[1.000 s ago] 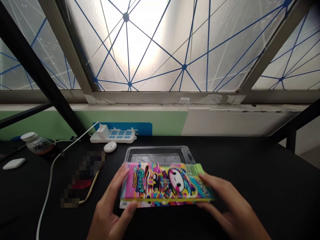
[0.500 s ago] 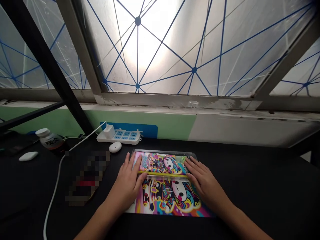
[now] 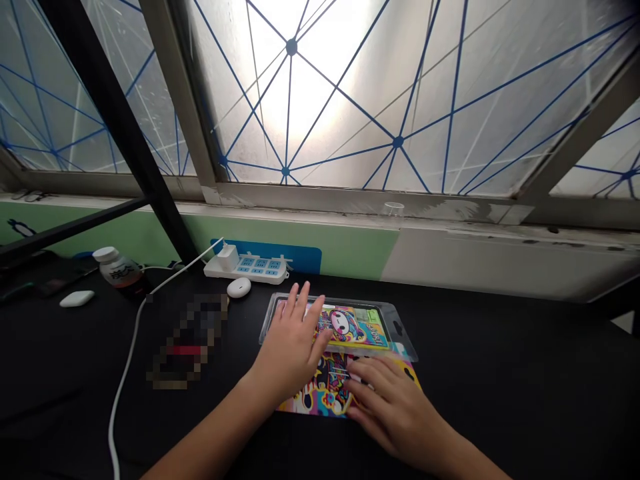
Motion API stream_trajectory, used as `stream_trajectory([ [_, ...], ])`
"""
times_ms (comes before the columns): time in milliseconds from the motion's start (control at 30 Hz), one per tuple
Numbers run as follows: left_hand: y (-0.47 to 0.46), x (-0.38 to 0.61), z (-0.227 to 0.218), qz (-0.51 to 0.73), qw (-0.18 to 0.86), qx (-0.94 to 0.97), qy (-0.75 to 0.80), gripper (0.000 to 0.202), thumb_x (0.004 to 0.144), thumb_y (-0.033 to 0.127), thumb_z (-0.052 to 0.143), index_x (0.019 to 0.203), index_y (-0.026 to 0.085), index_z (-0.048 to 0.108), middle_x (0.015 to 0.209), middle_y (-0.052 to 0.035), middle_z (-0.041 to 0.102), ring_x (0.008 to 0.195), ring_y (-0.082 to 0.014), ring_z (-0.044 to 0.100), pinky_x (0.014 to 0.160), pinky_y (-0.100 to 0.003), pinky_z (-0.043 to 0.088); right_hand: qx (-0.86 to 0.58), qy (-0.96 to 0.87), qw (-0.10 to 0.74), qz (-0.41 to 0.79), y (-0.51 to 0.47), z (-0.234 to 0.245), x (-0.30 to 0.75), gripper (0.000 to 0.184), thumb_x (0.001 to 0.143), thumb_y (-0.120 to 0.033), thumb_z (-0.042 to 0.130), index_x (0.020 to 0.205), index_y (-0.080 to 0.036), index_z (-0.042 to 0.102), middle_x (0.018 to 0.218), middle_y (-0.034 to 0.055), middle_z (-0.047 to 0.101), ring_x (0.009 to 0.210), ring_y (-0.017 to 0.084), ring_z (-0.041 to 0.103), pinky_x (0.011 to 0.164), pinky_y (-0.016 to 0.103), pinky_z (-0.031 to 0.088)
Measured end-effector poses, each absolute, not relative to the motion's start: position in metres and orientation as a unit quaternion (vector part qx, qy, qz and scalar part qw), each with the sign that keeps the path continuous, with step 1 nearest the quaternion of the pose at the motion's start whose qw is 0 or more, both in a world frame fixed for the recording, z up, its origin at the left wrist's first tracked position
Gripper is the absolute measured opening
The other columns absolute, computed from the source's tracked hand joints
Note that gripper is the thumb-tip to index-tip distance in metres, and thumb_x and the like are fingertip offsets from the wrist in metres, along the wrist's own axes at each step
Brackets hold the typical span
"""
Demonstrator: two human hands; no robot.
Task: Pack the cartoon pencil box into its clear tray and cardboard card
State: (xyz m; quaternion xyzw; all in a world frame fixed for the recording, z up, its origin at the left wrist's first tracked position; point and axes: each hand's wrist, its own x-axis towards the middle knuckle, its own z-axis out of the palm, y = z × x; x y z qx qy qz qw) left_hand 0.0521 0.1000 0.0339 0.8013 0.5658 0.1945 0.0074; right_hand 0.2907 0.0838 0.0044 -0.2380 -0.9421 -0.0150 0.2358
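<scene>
My left hand (image 3: 290, 340) lies spread over the near left part of a clear plastic blister tray (image 3: 401, 337), with its fingertips reaching the tray's far side. Inside the tray sits a brightly printed flat package (image 3: 353, 327) showing a cartoon face, partly covered by my left hand. My right hand (image 3: 387, 400) rests flat on a matching printed card (image 3: 330, 390), which lies under the tray's near edge. The fingers of my right hand point toward my left hand. Neither hand visibly grips anything.
The black tabletop holds a white power strip (image 3: 245, 268) with a plugged-in charger, a white oval case (image 3: 239, 287), a capped bottle (image 3: 119, 270), another white oval object (image 3: 77, 299), a white cable (image 3: 131, 360) and a pixelated object (image 3: 187, 340). Window frames lie beyond.
My hands have moved from either side of the package. The left now lies over the tray, the right lower on the printed card. The printed package now sits inside the clear tray, and the view has shifted slightly.
</scene>
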Motion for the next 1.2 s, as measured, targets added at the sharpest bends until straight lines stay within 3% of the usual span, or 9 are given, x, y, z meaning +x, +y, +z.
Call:
stream_trajectory([
  [67,0.114,0.063,0.031,0.167,0.041,0.803,0.571,0.062,0.104,0.055,0.029,0.157,0.023,0.03,0.167,-0.0112,0.016,0.153,-0.0346,0.009,0.116,-0.059,0.03,-0.246,-0.955,0.156,0.062,0.08,0.007,0.283,0.04,0.098,-0.04,0.056,0.134,-0.022,0.061,0.136,0.0112,0.065,0.124,0.029,0.061,0.105,0.044,0.046],
  [167,0.134,0.067,0.02,0.118,0.063,0.797,0.589,0.071,0.102,0.062,0.027,0.157,0.019,0.031,0.165,-0.0131,0.023,0.153,-0.0352,0.013,0.119,-0.059,0.023,-0.291,-0.941,0.053,0.164,0.08,0.011,0.278,0.074,0.096,-0.06,0.05,0.158,-0.028,0.027,0.163,0.0094,0.032,0.147,0.035,0.032,0.116,0.057,0.03],
  [267,0.144,0.054,0.013,0.109,0.047,0.788,0.604,0.071,0.102,0.063,0.025,0.155,0.018,0.036,0.164,-0.0113,0.027,0.153,-0.0331,0.016,0.121,-0.056,0.019,-0.326,-0.917,0.005,0.23,0.076,0.014,0.281,0.085,0.094,-0.068,0.046,0.16,-0.033,0.007,0.167,0.0047,0.016,0.152,0.037,0.015,0.119,0.066,0.014],
  [367,0.142,0.035,0.012,0.108,0.043,0.779,0.616,0.07,0.101,0.063,0.026,0.155,0.019,0.037,0.163,-0.0108,0.028,0.152,-0.0338,0.02,0.12,-0.057,0.02,-0.339,-0.905,0.002,0.255,0.066,0.014,0.292,0.08,0.092,-0.068,0.051,0.159,-0.038,0.02,0.166,0.003,0.023,0.15,0.038,0.021,0.119,0.066,0.016],
  [467,0.138,0.025,0.013,0.104,0.04,0.777,0.62,0.069,0.101,0.062,0.027,0.154,0.019,0.039,0.163,-0.0108,0.031,0.151,-0.0341,0.023,0.119,-0.057,0.023,-0.376,-0.898,0.042,0.225,0.061,0.008,0.312,0.053,0.094,-0.059,0.054,0.142,-0.037,0.053,0.152,0.0058,0.051,0.137,0.036,0.045,0.114,0.059,0.032],
  [567,0.137,0.023,0.013,0.105,0.035,0.781,0.614,0.067,0.102,0.06,0.029,0.153,0.019,0.04,0.162,-0.0125,0.031,0.151,-0.0346,0.023,0.119,-0.058,0.023,-0.452,-0.872,0.114,0.149,0.066,-0.002,0.337,0.037,0.096,-0.051,0.054,0.125,-0.03,0.066,0.13,0.0105,0.064,0.118,0.032,0.058,0.101,0.051,0.046],
  [700,0.139,0.023,0.013,0.11,0.032,0.793,0.598,0.059,0.102,0.057,0.032,0.152,0.026,0.043,0.162,-0.0131,0.032,0.15,-0.0363,0.024,0.116,-0.061,0.024,-0.537,-0.821,0.181,0.063,0.079,-0.01,0.354,0.037,0.095,-0.051,0.055,0.119,-0.024,0.064,0.121,0.0131,0.063,0.109,0.03,0.059,0.092,0.049,0.049],
  [900,0.138,0.021,0.013,0.135,0.031,0.797,0.588,0.054,0.103,0.055,0.034,0.149,0.032,0.047,0.161,-0.0109,0.034,0.149,-0.0374,0.027,0.115,-0.062,0.025,-0.528,-0.829,0.171,0.06,0.082,0.002,0.33,0.022,0.096,-0.043,0.055,0.087,-0.023,0.056,0.095,0.0066,0.062,0.086,0.024,0.058,0.078,0.041,0.048],
  [1200,0.14,0.018,0.016,0.092,0.055,0.805,0.584,0.056,0.101,0.058,0.037,0.151,0.033,0.043,0.162,-0.014,0.031,0.15,-0.0369,0.022,0.115,-0.061,0.026,-0.552,-0.784,0.161,0.234,0.111,0.022,0.331,0.042,0.082,-0.061,0.068,0.082,-0.025,0.047,0.066,-0.0041,0.057,0.058,0.015,0.05,0.053,0.027,0.036],
])
